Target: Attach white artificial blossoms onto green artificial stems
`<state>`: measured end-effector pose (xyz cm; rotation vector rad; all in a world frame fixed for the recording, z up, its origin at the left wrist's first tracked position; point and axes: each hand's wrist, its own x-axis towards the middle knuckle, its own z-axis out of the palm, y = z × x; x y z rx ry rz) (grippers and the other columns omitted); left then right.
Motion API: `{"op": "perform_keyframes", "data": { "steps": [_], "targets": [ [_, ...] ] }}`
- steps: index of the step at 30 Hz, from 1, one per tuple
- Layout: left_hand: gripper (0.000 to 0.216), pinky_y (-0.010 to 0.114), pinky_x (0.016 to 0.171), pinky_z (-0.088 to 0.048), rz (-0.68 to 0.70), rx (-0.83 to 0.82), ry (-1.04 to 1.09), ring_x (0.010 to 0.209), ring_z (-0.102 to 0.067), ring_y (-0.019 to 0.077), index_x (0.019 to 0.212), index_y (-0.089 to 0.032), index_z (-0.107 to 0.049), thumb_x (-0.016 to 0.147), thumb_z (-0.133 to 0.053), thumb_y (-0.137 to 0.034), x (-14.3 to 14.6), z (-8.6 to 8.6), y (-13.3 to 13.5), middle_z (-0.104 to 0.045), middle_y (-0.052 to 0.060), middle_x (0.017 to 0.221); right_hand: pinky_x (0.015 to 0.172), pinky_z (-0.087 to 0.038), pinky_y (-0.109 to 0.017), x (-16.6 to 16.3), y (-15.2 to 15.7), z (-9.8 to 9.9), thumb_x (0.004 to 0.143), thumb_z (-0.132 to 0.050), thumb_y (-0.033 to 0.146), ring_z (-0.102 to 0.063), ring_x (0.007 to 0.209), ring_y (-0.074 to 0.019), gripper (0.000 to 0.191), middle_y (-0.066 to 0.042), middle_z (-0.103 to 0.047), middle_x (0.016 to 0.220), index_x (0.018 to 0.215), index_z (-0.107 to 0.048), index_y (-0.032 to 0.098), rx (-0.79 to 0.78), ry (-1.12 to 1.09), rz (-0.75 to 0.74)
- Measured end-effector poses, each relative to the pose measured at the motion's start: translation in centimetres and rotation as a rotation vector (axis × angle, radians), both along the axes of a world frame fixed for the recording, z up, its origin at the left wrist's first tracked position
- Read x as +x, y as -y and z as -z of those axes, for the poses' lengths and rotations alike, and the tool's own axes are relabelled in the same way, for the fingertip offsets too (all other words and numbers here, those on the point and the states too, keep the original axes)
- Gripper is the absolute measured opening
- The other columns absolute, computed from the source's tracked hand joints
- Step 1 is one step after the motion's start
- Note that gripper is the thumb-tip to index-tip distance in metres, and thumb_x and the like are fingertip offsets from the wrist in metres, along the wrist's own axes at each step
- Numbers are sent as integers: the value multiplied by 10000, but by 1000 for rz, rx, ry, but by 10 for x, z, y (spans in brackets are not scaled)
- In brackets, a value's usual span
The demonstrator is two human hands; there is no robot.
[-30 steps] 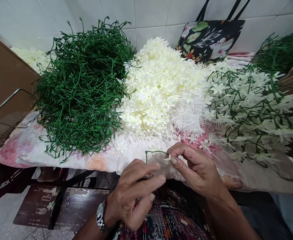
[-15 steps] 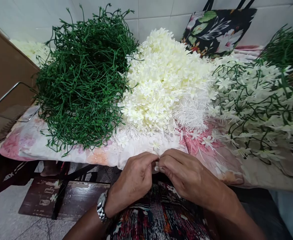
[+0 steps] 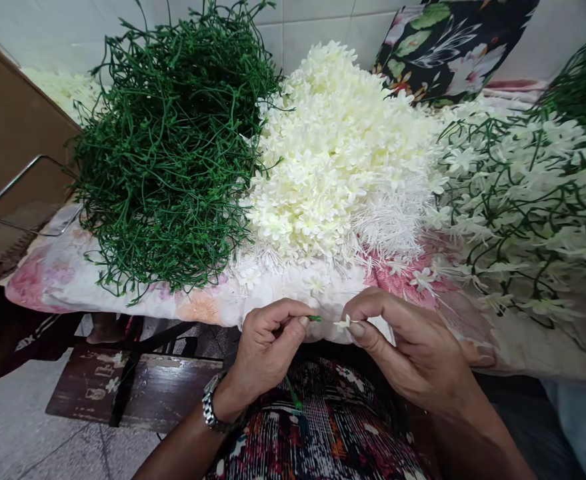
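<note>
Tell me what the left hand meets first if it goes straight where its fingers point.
Probably the small white fabric blossom pinched in the right hand, beyond the thin green plastic stem in the left hand.

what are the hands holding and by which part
The left hand pinches a green stem just below its tip; the right hand pinches a small white flower by one edge.

free: front cloth strip (image 3: 197,308) | blocked: green stem pile (image 3: 173,147), white flower pile (image 3: 333,160)

Below the cream fabric blossom heap (image 3: 333,153), left hand (image 3: 265,350) and right hand (image 3: 413,347) have parted, separating green plastic stem (image 3: 315,319) from small white flower (image 3: 343,323).
</note>
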<state>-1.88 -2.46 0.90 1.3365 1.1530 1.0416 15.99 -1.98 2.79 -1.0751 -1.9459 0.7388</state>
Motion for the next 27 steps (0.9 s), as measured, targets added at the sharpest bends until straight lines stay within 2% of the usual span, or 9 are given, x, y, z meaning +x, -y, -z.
{"op": "perform_keyframes", "data": {
  "steps": [5,14,20,27],
  "targets": [
    [118,231,568,-557,11,26,104,585,-670,138,792,-164,-700,789,-583,-179,0,2,2,-738,41,703,526,-412,-204,-6,0,-2,859,-475,143,-516,580,-88,93,18,-547,661,791,-515,192,-8,12,-10],
    [144,207,528,-540,-2,154,-88,560,-660,132,766,-157,-719,751,-587,-99,0,1,1,-734,27,674,551,-418,-218,-7,-2,-4,865,-470,133,-524,617,-101,94,0,-561,676,801,-526,174,20,61,-69],
    [147,187,511,-483,24,225,-130,539,-583,95,744,-162,-702,775,-571,-102,3,0,-4,-652,-1,610,562,-415,-231,-9,-3,1,874,-438,132,-506,622,-109,109,-5,-540,683,804,-508,177,32,73,-53],
    [146,185,499,-437,13,184,-104,546,-522,88,735,-154,-668,795,-541,-115,6,4,-5,-584,-6,600,530,-393,-219,-16,-3,15,865,-439,130,-465,581,-96,106,16,-486,659,782,-468,188,25,16,18]
  ]
}}
